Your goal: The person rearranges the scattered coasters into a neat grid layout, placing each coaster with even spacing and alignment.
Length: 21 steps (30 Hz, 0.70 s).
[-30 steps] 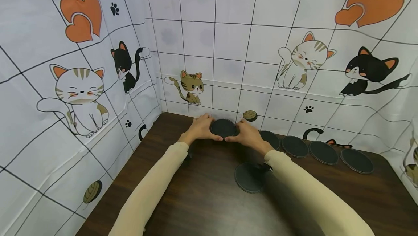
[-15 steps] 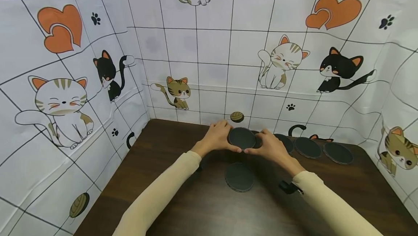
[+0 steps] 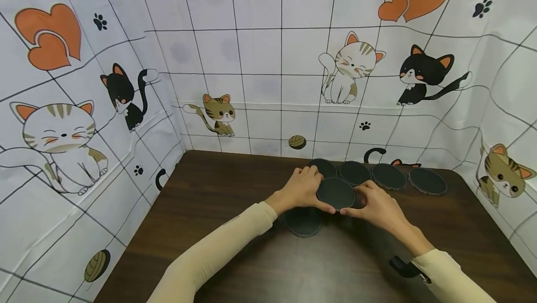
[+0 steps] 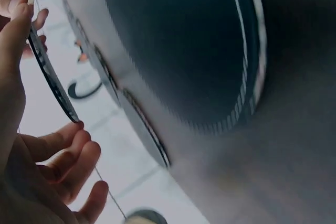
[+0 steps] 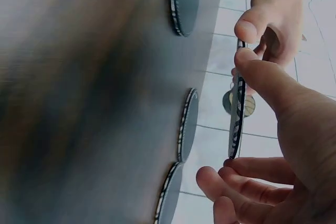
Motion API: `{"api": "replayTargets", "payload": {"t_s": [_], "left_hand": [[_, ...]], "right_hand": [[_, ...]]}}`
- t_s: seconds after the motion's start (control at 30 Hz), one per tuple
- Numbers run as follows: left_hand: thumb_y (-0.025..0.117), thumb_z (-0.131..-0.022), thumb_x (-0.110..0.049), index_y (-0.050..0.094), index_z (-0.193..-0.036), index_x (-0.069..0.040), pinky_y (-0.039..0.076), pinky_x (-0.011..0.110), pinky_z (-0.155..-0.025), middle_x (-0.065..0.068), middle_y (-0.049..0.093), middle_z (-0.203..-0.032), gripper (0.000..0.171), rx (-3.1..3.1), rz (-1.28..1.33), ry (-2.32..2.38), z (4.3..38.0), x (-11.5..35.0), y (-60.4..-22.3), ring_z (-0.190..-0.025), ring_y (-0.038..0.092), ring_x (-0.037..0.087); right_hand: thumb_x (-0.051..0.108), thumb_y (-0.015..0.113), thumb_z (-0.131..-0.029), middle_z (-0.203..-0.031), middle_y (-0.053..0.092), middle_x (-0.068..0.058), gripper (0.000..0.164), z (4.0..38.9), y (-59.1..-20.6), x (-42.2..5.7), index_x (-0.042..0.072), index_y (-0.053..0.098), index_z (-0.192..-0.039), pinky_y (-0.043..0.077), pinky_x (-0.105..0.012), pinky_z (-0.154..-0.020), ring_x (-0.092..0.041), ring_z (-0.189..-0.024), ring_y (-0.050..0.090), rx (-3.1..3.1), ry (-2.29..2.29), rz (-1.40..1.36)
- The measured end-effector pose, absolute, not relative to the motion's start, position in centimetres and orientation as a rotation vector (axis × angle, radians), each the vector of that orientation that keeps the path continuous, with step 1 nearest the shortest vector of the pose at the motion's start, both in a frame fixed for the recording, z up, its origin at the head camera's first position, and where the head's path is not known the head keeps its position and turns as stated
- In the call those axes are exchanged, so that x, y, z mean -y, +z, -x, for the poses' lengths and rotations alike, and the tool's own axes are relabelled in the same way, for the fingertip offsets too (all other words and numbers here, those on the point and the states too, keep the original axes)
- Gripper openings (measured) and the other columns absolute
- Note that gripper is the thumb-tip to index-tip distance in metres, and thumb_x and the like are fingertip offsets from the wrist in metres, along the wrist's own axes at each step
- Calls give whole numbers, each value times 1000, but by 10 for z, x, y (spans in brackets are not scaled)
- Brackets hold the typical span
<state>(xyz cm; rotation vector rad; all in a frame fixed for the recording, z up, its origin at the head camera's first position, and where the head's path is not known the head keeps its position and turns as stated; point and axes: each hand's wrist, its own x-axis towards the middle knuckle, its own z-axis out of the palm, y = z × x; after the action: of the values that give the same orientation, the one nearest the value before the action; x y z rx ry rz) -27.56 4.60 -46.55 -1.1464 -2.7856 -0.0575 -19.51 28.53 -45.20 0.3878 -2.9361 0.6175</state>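
Observation:
A thin round dark coaster (image 3: 335, 193) with a striped edge is held up off the table between both hands. My left hand (image 3: 304, 189) grips its left rim, thumb at the near edge and fingers at the far side. On the right rim my right hand (image 3: 379, 205) holds it the same way, the thumb tips almost meeting. Edge-on in the right wrist view, the held coaster (image 5: 236, 114) stands apart from the tabletop. Another coaster (image 3: 303, 224) lies on the table just below the left hand, partly hidden by it. It looms large as a dark disc (image 4: 178, 40) in the left wrist view.
Several matching coasters (image 3: 388, 176) lie in a row along the back edge of the brown wooden table (image 3: 218, 186). White cat-print sheeting (image 3: 268, 88) rises behind and at both sides. A black strap (image 3: 404, 266) shows at the right wrist.
Both hands have carried the coaster back from the rear edge, toward the viewer and rightward, past the loose coaster. The head view has shifted, and the row's left end now shows behind the hands.

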Motion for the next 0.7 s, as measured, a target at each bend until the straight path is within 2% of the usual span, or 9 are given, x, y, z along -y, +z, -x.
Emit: {"api": "replayTargets", "payload": {"t_s": [0.2, 0.37, 0.7], "left_hand": [[45, -65, -100, 65, -131, -13, 42, 39, -90, 2, 49, -112, 111, 2786, 1159, 35, 255, -59, -475, -95, 46, 17], [45, -61, -102, 65, -119, -16, 39, 37, -87, 0, 48, -110, 105, 2786, 1177, 122, 242, -62, -484, -94, 44, 16], [42, -61, -103, 63, -108, -19, 36, 34, -82, -1, 45, -102, 99, 2731, 1220, 218, 230, -71, -494, -90, 43, 15]], "right_hand": [[71, 80, -73, -113, 56, -8, 93, 174, -463, -293, -4, 66, -126, 41, -34, -53, -11, -66, 49, 2962, 593, -329], [73, 78, -73, -117, 57, -10, 94, 157, -476, -291, -5, 67, -124, 43, -33, -52, -9, -63, 49, 2973, 559, -350], [76, 78, -71, -115, 58, -12, 95, 144, -488, -297, -5, 70, -120, 48, -37, -54, -13, -67, 54, 2981, 506, -329]]}}
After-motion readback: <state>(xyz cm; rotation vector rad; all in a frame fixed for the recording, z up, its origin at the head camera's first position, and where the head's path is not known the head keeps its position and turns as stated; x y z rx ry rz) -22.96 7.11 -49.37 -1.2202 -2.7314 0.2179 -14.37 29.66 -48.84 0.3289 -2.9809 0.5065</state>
